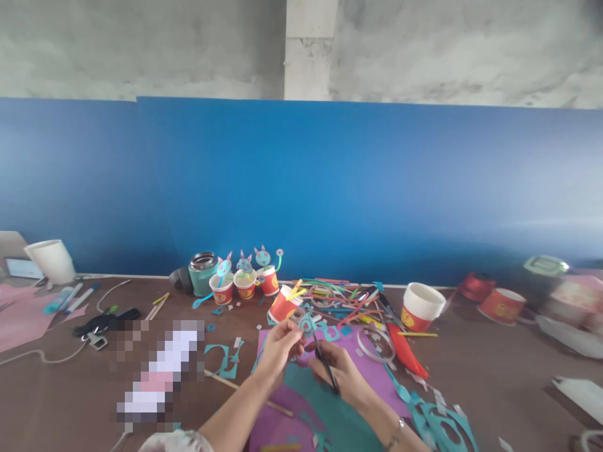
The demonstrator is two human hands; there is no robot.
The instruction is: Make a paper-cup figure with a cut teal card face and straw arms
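My left hand [281, 346] is closed, pinching a small teal paper cutout [306, 324] with drawn circles on it. Scissors [326, 369] with black handles are gripped in my right hand [346, 371], their blades pointing up beside the cutout. Whether the blades touch the paper I cannot tell. Beneath both hands lie a purple sheet [381, 383] and a teal sheet [339, 411]. Just beyond them a red and white paper cup [281, 306] leans over with yellow strips on it.
Three paper cups [222, 290] with teal cat-like figures stand by a teal flask [202, 276]. Colourful pipe cleaners [330, 298] are heaped behind. To the right are stacked cups [421, 307], a tape roll [375, 343], a red object [406, 351] and teal scraps [443, 424]. A blue partition [330, 188] borders the table.
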